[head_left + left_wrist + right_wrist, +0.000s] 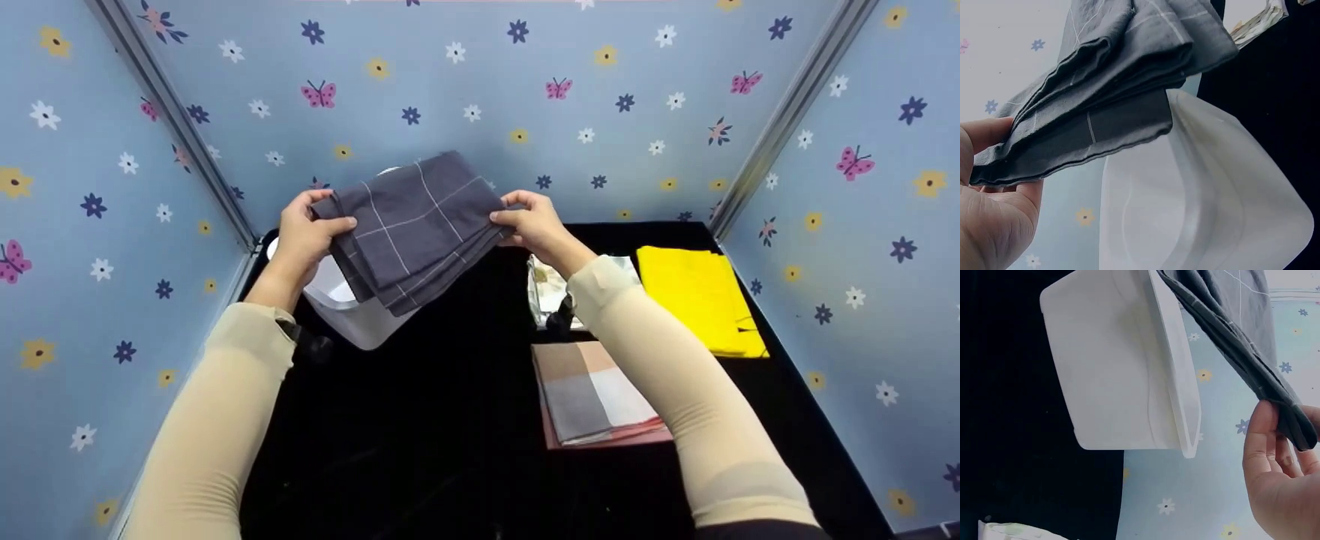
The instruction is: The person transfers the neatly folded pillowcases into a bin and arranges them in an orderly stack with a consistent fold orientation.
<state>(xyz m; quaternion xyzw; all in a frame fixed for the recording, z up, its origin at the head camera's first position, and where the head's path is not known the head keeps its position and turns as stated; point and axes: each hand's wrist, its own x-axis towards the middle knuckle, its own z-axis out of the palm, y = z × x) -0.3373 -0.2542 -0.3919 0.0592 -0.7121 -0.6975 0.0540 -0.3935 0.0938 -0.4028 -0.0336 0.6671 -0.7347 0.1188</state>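
A folded dark grey cloth (420, 225) with thin white grid lines hangs in the air above a white plastic bin (367, 326). My left hand (304, 236) pinches its left edge between thumb and fingers. At the opposite edge, my right hand (536, 225) pinches the folded layers. From the left wrist view, the cloth's loose lower layers (1129, 129) hang over the bin's opening, and the bin wall (1241, 191) shows below them. The right wrist view shows the bin's rim (1176, 377) beside the cloth. In the head view the cloth hides part of the bin.
On the black table (450, 450), a yellow folded cloth (690, 300) lies at the right. A folded checked cloth (570, 390) in brown, grey, white and pink lies nearer, and a pale patterned cloth (546, 289) is partly behind my right arm. Flowered panels (480, 90) enclose the table.
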